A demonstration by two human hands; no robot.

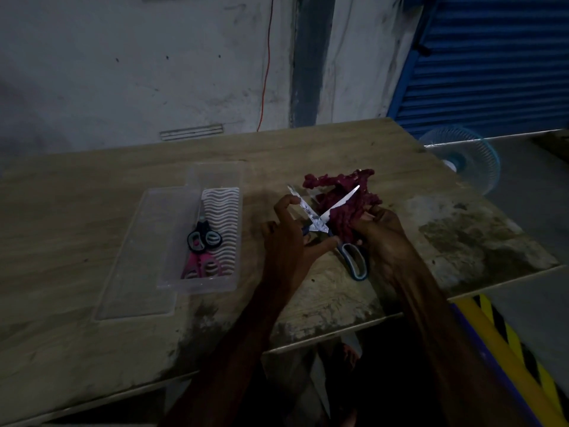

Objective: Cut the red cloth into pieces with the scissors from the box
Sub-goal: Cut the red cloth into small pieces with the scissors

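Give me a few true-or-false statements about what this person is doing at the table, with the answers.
1. The scissors at the hands have their blades spread open. True.
2. The box is empty. False: a black pair and a pink pair lie in it.
3. The right hand grips the red cloth. True.
4. The red cloth lies inside the box. False: it is outside, to the right of the box.
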